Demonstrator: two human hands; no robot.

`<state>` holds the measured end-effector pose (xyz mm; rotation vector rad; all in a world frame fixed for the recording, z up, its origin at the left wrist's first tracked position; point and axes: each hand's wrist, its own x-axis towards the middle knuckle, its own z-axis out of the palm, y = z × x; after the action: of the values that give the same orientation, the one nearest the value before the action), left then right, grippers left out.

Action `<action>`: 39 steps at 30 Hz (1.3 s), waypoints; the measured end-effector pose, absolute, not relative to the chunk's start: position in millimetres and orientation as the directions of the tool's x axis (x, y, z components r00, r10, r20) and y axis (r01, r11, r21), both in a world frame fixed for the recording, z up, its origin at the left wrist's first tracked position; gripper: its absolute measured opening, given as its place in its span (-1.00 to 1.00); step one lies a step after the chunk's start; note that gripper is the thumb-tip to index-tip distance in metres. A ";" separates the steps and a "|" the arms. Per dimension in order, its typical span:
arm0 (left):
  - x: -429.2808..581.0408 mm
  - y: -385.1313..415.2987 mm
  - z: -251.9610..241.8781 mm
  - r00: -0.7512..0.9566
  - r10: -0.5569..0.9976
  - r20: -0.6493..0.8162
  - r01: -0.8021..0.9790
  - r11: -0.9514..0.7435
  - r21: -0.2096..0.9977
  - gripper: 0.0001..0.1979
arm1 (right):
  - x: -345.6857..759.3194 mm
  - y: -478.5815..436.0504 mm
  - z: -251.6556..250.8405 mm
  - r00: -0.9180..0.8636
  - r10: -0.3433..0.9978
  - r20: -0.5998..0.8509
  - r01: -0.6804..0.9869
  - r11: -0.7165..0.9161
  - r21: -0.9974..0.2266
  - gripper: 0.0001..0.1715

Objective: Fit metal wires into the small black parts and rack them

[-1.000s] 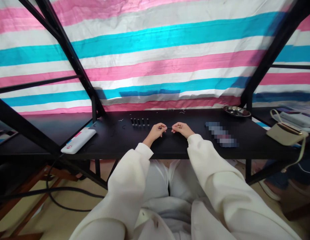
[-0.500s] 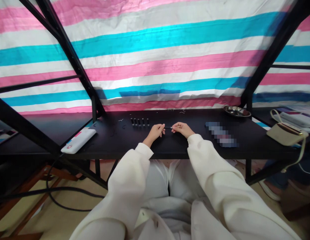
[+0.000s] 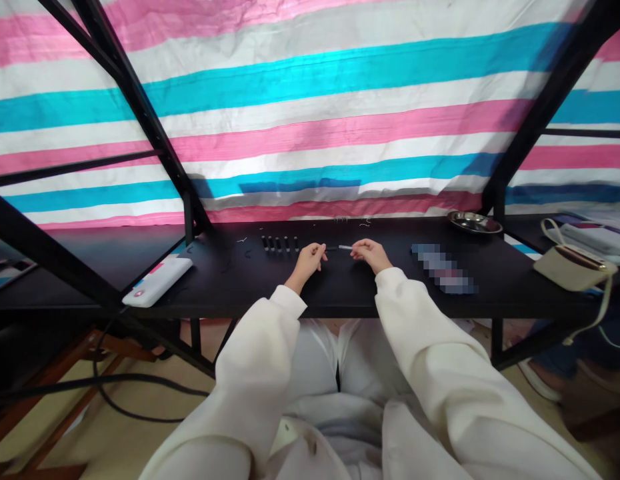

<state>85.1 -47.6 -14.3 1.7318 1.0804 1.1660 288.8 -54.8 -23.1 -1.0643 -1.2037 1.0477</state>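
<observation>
Backdrop: a creased tarp (image 3: 310, 100) striped pink, white and turquoise, evenly lit, hanging behind the black table (image 3: 340, 297). Black metal frame bars (image 3: 140, 113) slant upward on both sides. The floor (image 3: 115, 447) below is pale tan, with a black cable (image 3: 140, 379) across it and reddish wooden beams (image 3: 45, 393) at left.

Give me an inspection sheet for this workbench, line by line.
Surface: black table, small light scraps near the back edge.
Job's things: thin rod, dark and silvery, between both hands; row of small dark cylinders behind the left hand.
Clutter: white case at left, metal dish and beige bag at right.
Hands: left hand and right hand each pinch an end of the thin rod.
Cables: black cable on the floor.
Surroundings: striped tarp, black frame.
</observation>
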 end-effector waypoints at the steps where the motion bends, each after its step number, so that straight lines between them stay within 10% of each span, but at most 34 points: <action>1: 85.0 -47.3 -14.7 0.211 0.930 0.300 0.223 -0.344 0.912 -0.65 | 290.0 -53.8 -23.4 0.114 0.973 0.199 -0.046 0.205 -0.978 -0.69; 39: 90.2 -60.2 -5.5 0.430 0.895 0.122 0.173 -0.214 0.961 -0.67 | 277.8 -65.3 -26.8 -0.286 0.879 0.381 0.438 0.473 -0.764 -0.63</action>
<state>90.2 -60.2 -5.5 1.6688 0.9422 0.8895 277.8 -65.3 -26.8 -1.0995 -1.9026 0.6807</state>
